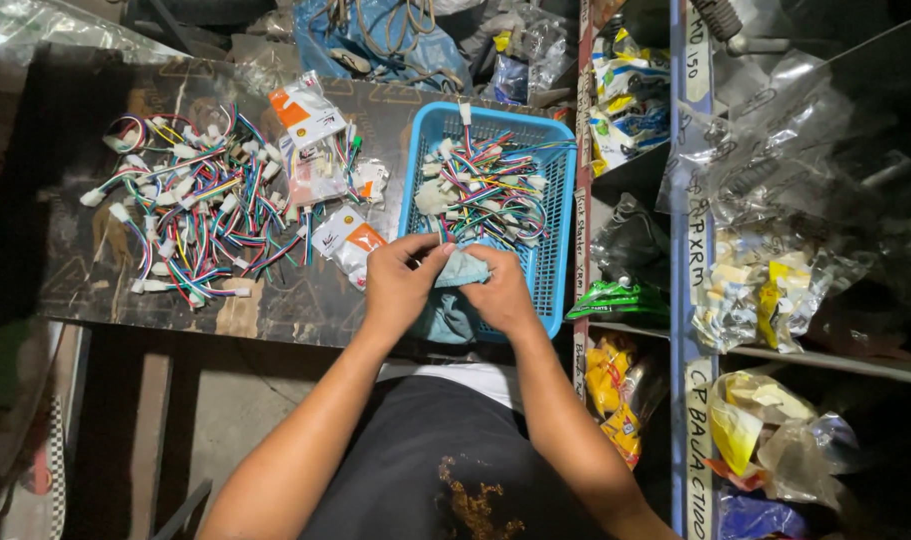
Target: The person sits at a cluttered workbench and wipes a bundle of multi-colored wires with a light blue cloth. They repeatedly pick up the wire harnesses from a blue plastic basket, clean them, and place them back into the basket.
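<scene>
My left hand (400, 278) and my right hand (500, 288) meet over the near edge of a blue plastic basket (560, 230). Both pinch a small clear plastic bag (461, 270) between the fingers. A further part of the bag or cloth hangs below the hands (447, 318). Inside the basket lies a tangle of coloured wire harnesses with white connectors (485, 190). To the left, a bigger pile of the same harnesses (200, 205) is spread on the dark worktop.
Several small packets with orange labels (310, 115) lie between the pile and the basket. Shelves on the right hold bagged parts (765, 290) and yellow packets (615, 395). A blue bag with cords (385, 40) sits behind the worktop (85, 270).
</scene>
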